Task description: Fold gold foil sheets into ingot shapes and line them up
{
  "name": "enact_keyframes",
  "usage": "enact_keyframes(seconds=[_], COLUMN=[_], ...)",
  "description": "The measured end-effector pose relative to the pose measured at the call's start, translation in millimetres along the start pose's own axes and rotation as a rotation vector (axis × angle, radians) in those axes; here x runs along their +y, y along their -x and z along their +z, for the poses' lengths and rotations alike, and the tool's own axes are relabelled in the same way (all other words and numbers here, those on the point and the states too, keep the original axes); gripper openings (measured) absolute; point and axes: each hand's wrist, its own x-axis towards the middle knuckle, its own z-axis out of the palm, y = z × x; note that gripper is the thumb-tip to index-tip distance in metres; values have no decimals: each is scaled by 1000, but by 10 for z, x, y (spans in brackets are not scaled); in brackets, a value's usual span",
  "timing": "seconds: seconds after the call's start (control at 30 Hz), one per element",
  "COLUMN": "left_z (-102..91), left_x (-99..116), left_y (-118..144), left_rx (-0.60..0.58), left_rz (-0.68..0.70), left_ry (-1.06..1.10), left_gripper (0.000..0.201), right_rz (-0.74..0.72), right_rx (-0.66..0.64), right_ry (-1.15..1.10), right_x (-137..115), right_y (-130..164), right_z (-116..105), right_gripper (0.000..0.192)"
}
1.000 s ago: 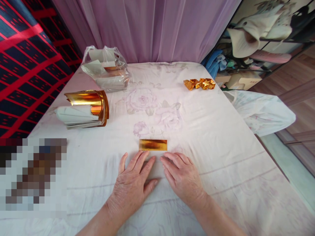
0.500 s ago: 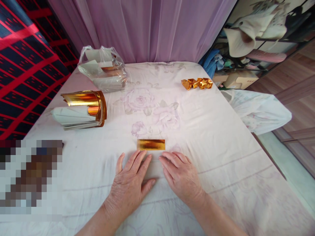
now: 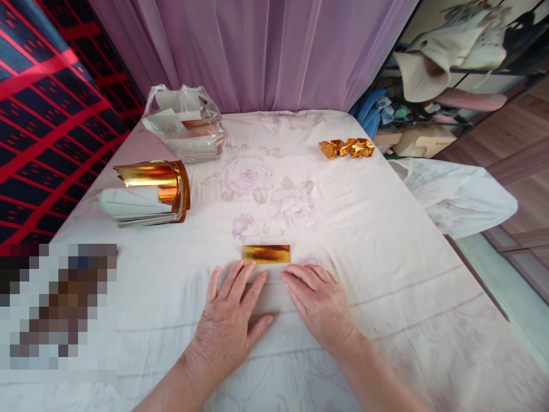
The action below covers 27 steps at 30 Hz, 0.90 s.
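Note:
A folded strip of gold foil paper (image 3: pixel 266 254) lies flat on the floral cloth, just beyond my hands. My left hand (image 3: pixel 231 312) rests palm down with fingers spread, and its middle fingertips touch the strip's near edge at the left. Close to the strip's near right corner lies my right hand (image 3: pixel 319 303), fingers stretched forward and held together, its thumb hidden. Whether its fingertips touch the paper I cannot tell. Neither hand grips anything.
At the left, a bent stack of gold foil sheets (image 3: pixel 182 194) stands near a clear plastic bag (image 3: pixel 189 134) of more sheets. Folded gold foil pieces (image 3: pixel 346 148) sit at the back right. A white bag (image 3: pixel 467 197) hangs beyond the right edge, near cluttered shelves.
The whole view has shifted slightly, so everything appears a little further right. Both hands and the foil strip keep nearly the same positions relative to each other.

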Motion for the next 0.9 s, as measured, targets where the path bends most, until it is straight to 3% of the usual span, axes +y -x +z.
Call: enact_keyframes(seconds=[0.43,0.57,0.9], left_z=[-16,-13,-33], left_x=[154,233,212], left_y=[55,75,58], left_rx=[53,31,7], left_rz=[-32,20,39], left_ry=[-55,-55,-58], left_gripper=[54,56,62], right_rz=[-14,-21,-40], right_rx=[4,22,35], right_ry=[-9,-7,1], right_x=[65,64,76], right_y=[-7,-8,3], right_z=[-9,3,15], right_gripper=[25,25,27])
